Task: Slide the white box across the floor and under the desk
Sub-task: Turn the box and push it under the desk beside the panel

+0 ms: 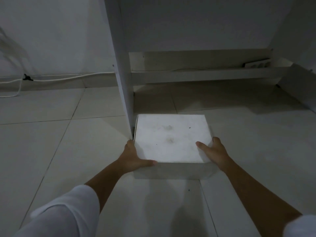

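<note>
Head view, dim light. White box (171, 139) sits flat on the tiled floor (51, 142), at the mouth of the opening under the desk (122, 65). Its far left corner lies just beside the foot of the desk's upright side panel; whether they touch cannot be told.

Left hand (135, 157): grip spread around the near left corner, thumb laid along the near top edge, fingers down the left side of the box. Right hand (212, 152): grip spread over the near right corner, one digit flat on the lid, the rest wrapped down the right side. Both hands press on the box; neither lifts it.

Key relation: the box lies directly ahead of both hands, and the open space under the desk lies straight beyond it, far side. The lid looks roughly square, so no clear long axis. Hands are about equally near.

Judgement: the push should run straight away from the person, biased slightly right, since the left edge is tight against the panel and could catch there. Power strip (256, 64) on the low rear rail is well apart.
</note>
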